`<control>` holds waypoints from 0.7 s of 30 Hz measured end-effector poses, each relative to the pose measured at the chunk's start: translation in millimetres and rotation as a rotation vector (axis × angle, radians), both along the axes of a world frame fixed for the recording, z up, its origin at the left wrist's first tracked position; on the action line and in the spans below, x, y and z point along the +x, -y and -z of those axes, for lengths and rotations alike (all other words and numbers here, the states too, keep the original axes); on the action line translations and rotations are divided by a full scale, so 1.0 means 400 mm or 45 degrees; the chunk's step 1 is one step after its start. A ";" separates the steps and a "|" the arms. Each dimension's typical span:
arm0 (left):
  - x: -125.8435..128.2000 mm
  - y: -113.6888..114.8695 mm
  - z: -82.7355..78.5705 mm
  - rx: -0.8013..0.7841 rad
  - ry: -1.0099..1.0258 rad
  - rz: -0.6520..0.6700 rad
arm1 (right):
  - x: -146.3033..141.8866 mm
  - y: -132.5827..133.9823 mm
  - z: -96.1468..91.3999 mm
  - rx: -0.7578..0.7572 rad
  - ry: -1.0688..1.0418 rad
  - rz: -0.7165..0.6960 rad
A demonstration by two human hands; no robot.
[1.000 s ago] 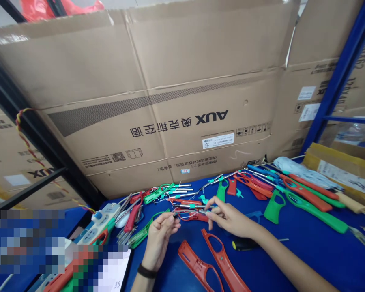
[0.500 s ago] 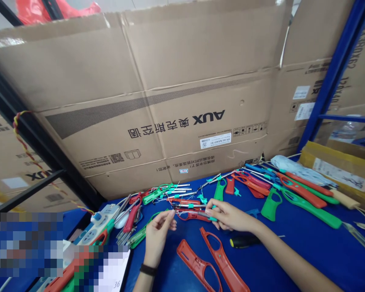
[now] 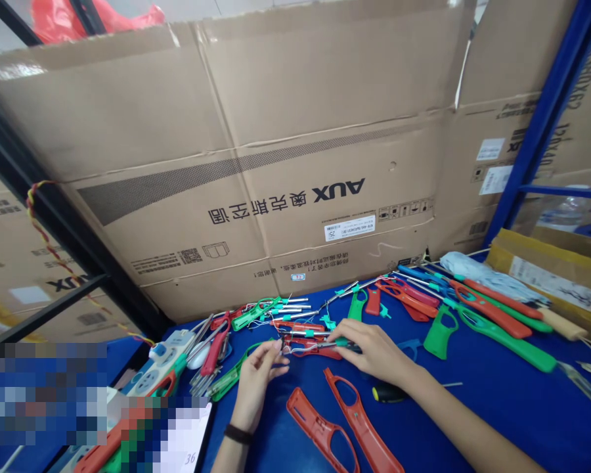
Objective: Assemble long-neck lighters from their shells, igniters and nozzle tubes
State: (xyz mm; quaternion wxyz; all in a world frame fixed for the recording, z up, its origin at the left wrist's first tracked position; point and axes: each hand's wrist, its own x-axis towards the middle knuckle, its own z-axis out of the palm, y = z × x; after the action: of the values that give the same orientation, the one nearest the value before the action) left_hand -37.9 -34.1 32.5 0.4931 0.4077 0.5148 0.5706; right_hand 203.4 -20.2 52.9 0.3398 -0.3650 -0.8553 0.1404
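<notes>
My left hand (image 3: 261, 371), with a dark band at the wrist, pinches a small dark piece (image 3: 281, 344) at the end of thin white wires (image 3: 295, 350). My right hand (image 3: 374, 348) has its fingers closed on a slim metal tube with a green collar (image 3: 343, 342). The wires run between the two hands; their far ends are hidden by the fingers. Below the hands lie two red lighter shell halves (image 3: 311, 418) side by side, hollow sides showing. Just behind the hands rests a red lighter shell (image 3: 300, 326) with tubes and wires on it.
Several green and red lighters (image 3: 507, 338) lie at the right, near a yellow-taped box (image 3: 556, 269). A black-and-yellow screwdriver (image 3: 388, 393) is by my right forearm. At the left are a power strip (image 3: 160, 368) and a paper sheet (image 3: 184, 443). Cardboard (image 3: 285, 164) walls the back.
My right hand has shifted slightly left and rolled over, its fingers now reaching across the top of the tube. My left hand keeps its pinch and has barely moved. The shell halves stay put.
</notes>
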 end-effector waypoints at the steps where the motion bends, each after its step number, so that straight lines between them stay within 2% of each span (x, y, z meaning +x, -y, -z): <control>1: 0.001 0.000 -0.001 -0.009 0.009 0.018 | 0.000 -0.002 0.005 0.090 0.019 -0.001; 6: 0.003 0.000 -0.002 0.007 0.009 0.040 | -0.002 -0.017 0.026 0.458 0.024 0.007; 12: -0.001 -0.004 0.004 0.085 -0.050 -0.002 | -0.004 -0.019 0.035 0.689 -0.032 0.054; 21: 0.036 0.005 0.018 0.100 -0.038 0.223 | -0.016 -0.003 0.035 0.276 -0.163 0.074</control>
State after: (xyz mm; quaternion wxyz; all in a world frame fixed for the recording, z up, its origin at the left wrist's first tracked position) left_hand -23.4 -36.1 25.3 0.5171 0.4786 0.4616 0.5390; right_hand 197.1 -18.8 39.0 0.4351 -0.3413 -0.8310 0.0603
